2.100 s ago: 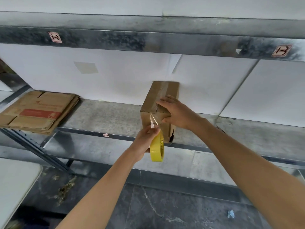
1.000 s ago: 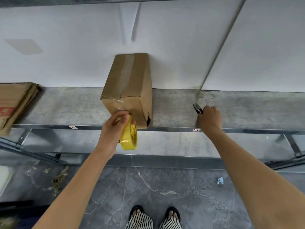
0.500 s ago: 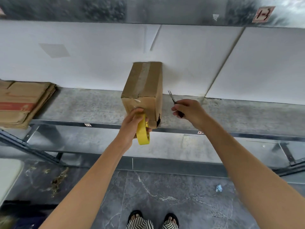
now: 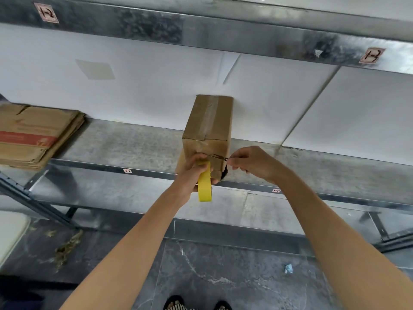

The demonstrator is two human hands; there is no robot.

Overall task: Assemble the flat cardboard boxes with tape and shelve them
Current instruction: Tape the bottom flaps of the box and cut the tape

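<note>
Head view: my left hand (image 4: 190, 175) is wrapped round the yellow tape roll (image 4: 204, 190) and pressed to the near face of the cardboard box (image 4: 207, 128), arm reaching up from below. My right hand (image 4: 252, 163) pinches small dark snips (image 4: 220, 157), which point left across that face, just beside my left fingers. The box stands at the near edge of the metal shelf (image 4: 134, 148). Far left lie flat cartons (image 4: 33, 135) with a red band, print illegible. On the beam (image 4: 223, 34) above, the left tag (image 4: 45, 13) reads 1-2 and the right tag (image 4: 372, 55) reads 1-3.
</note>
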